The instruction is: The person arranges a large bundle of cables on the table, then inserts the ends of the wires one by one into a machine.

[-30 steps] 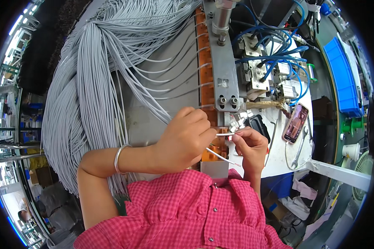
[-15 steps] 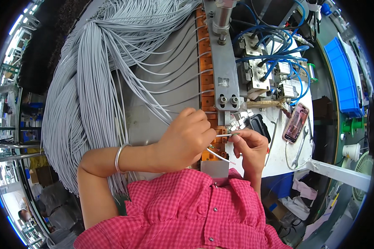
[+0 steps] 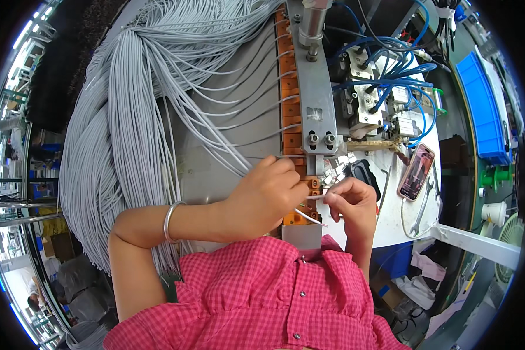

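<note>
My left hand (image 3: 272, 189) is closed around a few grey cables that run back to the large bundle (image 3: 134, 111) on the left. One grey cable end (image 3: 315, 197) sticks out to the right of that fist. My right hand (image 3: 354, 205) pinches its tip between thumb and forefinger, other fingers curled. Just below, a second cable end (image 3: 311, 217) hangs free, with thin coloured wires showing. Both hands are over the near end of an orange block strip (image 3: 291, 108). Farther up, single cables lie across that strip in its slots.
A grey metal bar (image 3: 315, 87) with bolts and a cylinder (image 3: 312, 23) stands beside the strip. Right of it are metal valve blocks (image 3: 361, 93) with blue air tubes, small silvery parts (image 3: 335, 172), a black tray (image 3: 366, 178), a phone (image 3: 416, 173) and a wrench (image 3: 421, 209).
My left hand has shifted slightly right. The right fingertips now pinch the cable's grey jacket, where dark and green wire ends showed before. The free cable end has swung slightly.
</note>
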### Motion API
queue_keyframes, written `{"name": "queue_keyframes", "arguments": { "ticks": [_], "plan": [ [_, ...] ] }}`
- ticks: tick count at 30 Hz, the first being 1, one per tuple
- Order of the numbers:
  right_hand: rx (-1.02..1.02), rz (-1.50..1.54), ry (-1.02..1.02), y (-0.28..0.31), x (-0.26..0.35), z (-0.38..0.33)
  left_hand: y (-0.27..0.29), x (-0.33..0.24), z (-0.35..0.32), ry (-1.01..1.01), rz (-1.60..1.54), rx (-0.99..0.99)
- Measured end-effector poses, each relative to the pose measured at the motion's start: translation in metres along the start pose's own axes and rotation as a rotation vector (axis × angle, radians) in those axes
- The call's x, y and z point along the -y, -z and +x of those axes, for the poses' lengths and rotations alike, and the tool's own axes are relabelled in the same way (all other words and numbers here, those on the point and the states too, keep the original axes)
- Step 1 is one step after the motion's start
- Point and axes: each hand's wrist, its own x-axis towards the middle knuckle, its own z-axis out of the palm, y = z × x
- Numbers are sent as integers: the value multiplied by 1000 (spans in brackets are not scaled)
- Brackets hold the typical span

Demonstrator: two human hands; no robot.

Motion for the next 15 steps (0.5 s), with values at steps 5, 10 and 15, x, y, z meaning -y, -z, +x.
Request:
{"name": "queue_keyframes", "arguments": {
  "ticks": [5,10,15],
  "plan": [
    [-91,-183,21,-1,-8,4,1,2,-1,-68,-15,-8],
    [-30,-126,-116,4,-9,8,1,3,-1,17,15,-21],
    [-3,-214,-133,4,-8,6,-3,3,-5,5,109,3]
  ]
}}
